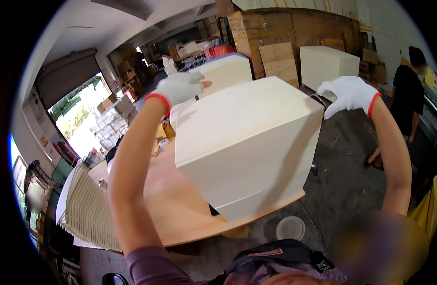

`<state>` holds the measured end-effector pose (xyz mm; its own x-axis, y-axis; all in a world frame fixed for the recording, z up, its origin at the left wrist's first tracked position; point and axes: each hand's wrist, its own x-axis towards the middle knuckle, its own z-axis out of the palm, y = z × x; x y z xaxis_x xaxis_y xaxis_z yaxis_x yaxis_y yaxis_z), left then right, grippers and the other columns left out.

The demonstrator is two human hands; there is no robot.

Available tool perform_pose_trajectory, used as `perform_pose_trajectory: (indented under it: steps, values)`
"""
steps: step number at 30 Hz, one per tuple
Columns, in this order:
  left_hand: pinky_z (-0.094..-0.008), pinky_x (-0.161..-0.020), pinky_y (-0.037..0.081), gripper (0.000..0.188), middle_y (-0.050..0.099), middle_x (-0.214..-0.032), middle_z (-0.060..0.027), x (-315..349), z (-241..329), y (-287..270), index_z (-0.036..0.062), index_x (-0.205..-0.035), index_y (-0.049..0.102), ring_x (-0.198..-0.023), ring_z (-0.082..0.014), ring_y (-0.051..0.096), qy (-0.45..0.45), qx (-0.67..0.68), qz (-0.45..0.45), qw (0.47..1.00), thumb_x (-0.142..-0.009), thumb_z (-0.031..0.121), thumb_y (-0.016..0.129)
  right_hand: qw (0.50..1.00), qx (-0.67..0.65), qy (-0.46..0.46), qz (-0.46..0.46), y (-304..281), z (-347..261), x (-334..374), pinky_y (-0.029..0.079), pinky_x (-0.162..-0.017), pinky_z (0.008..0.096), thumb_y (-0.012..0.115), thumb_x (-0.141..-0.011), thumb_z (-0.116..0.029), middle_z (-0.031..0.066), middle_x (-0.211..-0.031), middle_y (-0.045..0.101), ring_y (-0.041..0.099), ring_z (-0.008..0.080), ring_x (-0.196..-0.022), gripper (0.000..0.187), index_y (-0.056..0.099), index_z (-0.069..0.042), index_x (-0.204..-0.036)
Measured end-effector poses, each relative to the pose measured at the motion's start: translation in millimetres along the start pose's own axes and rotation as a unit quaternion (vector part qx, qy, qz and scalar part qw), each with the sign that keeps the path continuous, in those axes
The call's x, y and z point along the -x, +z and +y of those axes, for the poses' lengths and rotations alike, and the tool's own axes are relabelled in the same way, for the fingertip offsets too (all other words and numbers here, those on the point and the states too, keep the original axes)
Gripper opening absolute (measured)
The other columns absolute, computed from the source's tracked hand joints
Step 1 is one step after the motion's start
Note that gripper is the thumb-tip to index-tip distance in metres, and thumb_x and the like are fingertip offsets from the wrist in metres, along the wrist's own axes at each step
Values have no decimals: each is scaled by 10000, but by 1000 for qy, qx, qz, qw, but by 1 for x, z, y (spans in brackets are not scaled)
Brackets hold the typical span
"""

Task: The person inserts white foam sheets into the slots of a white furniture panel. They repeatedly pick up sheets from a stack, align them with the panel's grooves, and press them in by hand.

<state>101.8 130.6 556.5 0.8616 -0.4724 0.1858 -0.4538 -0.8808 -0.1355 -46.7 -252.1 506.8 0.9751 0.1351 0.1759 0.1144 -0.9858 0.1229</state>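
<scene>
A big cream-white wooden box [242, 142] with flat, smooth sides stands on a light brown wooden tabletop [180, 209]. It is tilted, so one bottom edge rests near the right edge of the tabletop and its lower corner sticks out a little past that edge. The top face is plain and leans toward the left. The side faces are plain too, and the right one is in shadow.
</scene>
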Motion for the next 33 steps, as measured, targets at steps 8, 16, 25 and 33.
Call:
perform_pose_trajectory:
  steps: [8,16,25,33]
  values:
    - [-384,-1100,386,701,589,-1394,-156,-105,-14,78,139,-1352,614,-1290,-358,536,31,23,-107,993,-946,673,408,918,-136,-336,163,12,-105,-18,468,-938,413,720,-816,-449,129,-1088,652,606,336,-1033,497,668,-77,-1142]
    - [-379,-1102,377,705,622,-1350,-126,-97,-41,92,138,-1363,607,-1267,-321,550,-11,82,-113,990,-930,669,441,911,-221,-328,116,26,-119,-41,478,-883,402,722,-806,-431,129,-1028,647,602,328,-989,487,672,-58,-1116]
    - [-360,-1068,408,782,585,-1399,-168,-25,-46,47,122,-1523,397,-1270,-311,573,19,163,29,986,-939,626,524,948,-233,-202,76,3,-81,-32,492,-899,370,765,-792,-503,134,-1105,652,621,293,-1031,588,631,-89,-1189]
    - [-310,-688,499,648,705,-850,-54,132,-18,-10,109,-1365,574,-821,-148,677,-110,131,-111,979,-785,307,787,986,-72,3,-153,5,20,-20,487,-631,327,783,-708,-568,76,-841,704,648,206,-725,594,714,-57,-1002]
